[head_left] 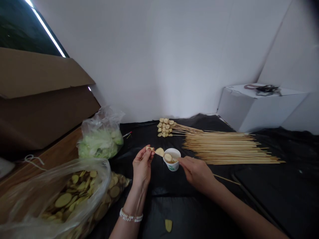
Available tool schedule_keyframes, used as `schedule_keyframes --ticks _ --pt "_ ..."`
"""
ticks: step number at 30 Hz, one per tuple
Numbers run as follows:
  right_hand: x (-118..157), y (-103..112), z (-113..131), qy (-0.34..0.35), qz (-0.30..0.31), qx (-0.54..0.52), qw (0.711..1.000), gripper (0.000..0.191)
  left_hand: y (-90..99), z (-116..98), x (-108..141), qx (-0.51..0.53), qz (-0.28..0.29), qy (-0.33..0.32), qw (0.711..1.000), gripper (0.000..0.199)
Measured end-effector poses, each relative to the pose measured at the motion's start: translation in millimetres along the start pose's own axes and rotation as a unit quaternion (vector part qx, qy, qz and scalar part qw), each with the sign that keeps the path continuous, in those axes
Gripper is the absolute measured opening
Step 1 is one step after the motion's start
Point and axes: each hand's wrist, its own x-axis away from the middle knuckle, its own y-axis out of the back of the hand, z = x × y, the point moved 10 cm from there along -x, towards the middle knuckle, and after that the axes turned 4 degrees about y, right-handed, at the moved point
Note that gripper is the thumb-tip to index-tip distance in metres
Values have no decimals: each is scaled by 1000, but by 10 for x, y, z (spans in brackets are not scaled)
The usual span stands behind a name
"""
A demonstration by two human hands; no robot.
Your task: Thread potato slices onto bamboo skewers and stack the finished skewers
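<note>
My right hand [199,172] grips a thin bamboo skewer [226,179], whose rear end sticks out behind the hand. Two pale potato slices [159,152] sit along the skewer's front part, above a white paper cup [172,167]. Between the thumb and fingers of my left hand [142,164], a further slice [149,148] is pinched at the skewer's tip; whether the tip has pierced it I cannot tell. Left of my left forearm, a clear plastic bag [106,169] stands open, full of potato slices [63,199]. One loose slice [168,225] lies on the black cover near me.
Skewers loaded with slices [164,127] lie at the back beside a wide pile of bare skewers [229,147]. A bag of pale green vegetables [99,142] and a cardboard box [45,116] are at left. A white box [259,106] stands at back right.
</note>
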Motion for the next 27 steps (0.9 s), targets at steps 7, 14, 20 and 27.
schedule_keyframes --ticks 7,14,20,27 --pt "-2 31 -26 -4 0 6 1000 31 -33 -26 7 -3 16 9 1000 34" --pt "-10 144 -35 10 -20 3 1000 27 -53 -24 17 -21 25 16 999 24" --pt "-3 161 -24 19 -42 52 998 27 -110 33 48 -13 35 26 999 25" --pt "-1 46 -32 24 -21 3 999 27 -87 57 30 3 31 33 999 25"
